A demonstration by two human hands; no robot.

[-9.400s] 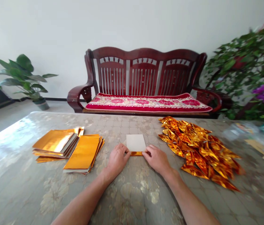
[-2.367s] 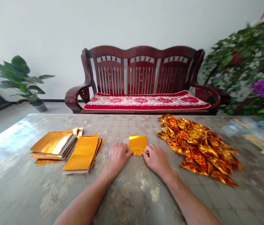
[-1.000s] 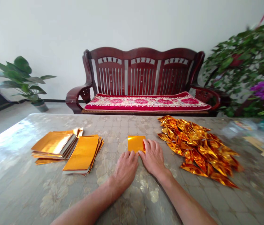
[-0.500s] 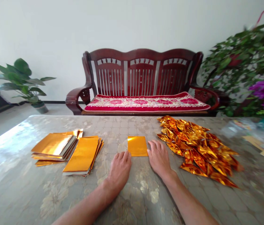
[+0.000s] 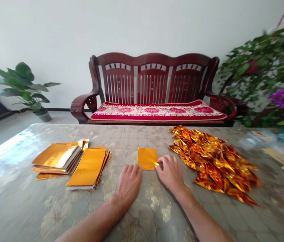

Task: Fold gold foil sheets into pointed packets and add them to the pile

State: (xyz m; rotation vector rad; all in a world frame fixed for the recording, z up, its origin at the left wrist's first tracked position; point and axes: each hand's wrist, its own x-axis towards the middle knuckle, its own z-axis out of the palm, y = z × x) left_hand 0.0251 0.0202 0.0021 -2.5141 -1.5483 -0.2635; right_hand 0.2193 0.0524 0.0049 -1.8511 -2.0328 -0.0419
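Note:
A small square of gold foil paper [image 5: 147, 158] lies on the table between my two hands. My right hand [image 5: 171, 172] pinches its near right corner between thumb and forefinger, and that corner is bent up and glinting. At the near left corner, my left hand [image 5: 130, 179] rests with its fingers curled and pressed together against the paper's edge; the fingertips are partly hidden. Right of my right hand spreads a heap of folded gold foil pieces [image 5: 214, 159] with pointed ends. On the left lie a stack of gold foil sheets [image 5: 87, 168] and a second, wider stack [image 5: 56, 155].
The table [image 5: 121, 218] has a floral, tile-patterned cover. Clear plastic bags and papers [image 5: 283, 153] lie at its right end. Behind it stands a dark red wooden bench [image 5: 154, 80] with a patterned cushion. Potted plants [image 5: 27, 87] flank the bench on both sides.
My right thumb and forefinger have closed on the paper's near right corner and bent it up. My left hand stays almost where it was.

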